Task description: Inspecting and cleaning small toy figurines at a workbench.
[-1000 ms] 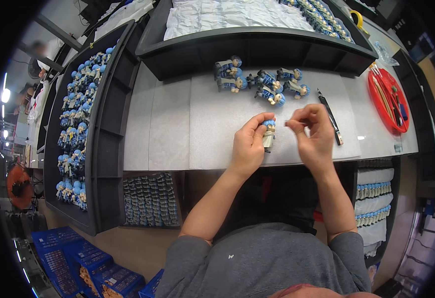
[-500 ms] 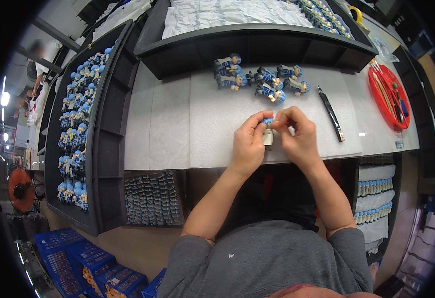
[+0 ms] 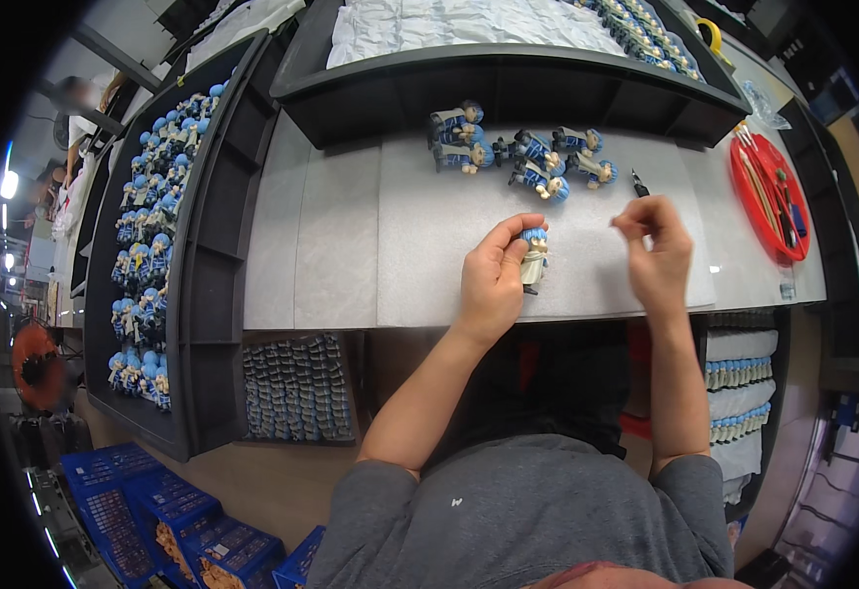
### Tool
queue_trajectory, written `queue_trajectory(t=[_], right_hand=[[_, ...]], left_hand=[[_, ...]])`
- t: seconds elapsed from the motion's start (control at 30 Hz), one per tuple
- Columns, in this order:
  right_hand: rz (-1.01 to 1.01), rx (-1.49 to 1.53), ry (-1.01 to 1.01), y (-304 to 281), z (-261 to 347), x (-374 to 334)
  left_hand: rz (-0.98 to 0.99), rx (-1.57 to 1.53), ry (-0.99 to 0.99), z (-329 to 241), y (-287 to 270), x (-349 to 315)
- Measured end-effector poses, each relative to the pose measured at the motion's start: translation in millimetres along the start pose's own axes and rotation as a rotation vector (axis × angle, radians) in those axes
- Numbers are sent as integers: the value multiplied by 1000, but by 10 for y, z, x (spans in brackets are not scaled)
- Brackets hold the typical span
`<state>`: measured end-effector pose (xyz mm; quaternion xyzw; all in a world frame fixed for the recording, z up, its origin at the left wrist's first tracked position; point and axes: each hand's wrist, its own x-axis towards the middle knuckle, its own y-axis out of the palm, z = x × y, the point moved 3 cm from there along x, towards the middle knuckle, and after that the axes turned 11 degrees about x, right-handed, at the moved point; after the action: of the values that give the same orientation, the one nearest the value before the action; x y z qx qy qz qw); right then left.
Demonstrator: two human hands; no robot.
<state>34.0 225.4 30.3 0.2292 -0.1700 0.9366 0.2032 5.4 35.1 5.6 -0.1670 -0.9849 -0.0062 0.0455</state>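
The left hand (image 3: 494, 272) pinches a small blue-haired figurine (image 3: 533, 260) between thumb and fingers, upright above the worktop (image 3: 429, 245). The right hand (image 3: 657, 253), apart to its right, has thumb and fingers curled together; blur hides whether they grip anything. The figurine looks light and stiff, probably smooth and slightly slippery; its pale body seems the safest hold, sparing the painted head.

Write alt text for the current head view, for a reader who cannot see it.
A person's left hand holds a small blue-topped figurine over a pale worktable; the right hand, blurred and apart from it, partly hides a black pen-shaped tool. More figurines lie beyond, near a black tray, with a red dish at right.
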Motion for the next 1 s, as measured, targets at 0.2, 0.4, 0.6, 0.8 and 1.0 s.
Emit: queue_trajectory(t=[0.2, 0.4, 0.6, 0.8, 1.0], right_hand=[[-155, -103, 132, -544, -148, 238], [-68, 171, 179, -318, -122, 71], [92, 378, 107, 436, 206, -148], [145, 173, -3, 630, 344, -143], [119, 123, 4, 601, 423, -194]], left_hand=[[25, -9, -19, -15, -4, -8], [7, 35, 11, -13, 11, 3], [-44, 2, -3, 30, 33, 5], [-19, 107, 9, 15, 19, -5], [-101, 96, 109, 41, 17, -9]])
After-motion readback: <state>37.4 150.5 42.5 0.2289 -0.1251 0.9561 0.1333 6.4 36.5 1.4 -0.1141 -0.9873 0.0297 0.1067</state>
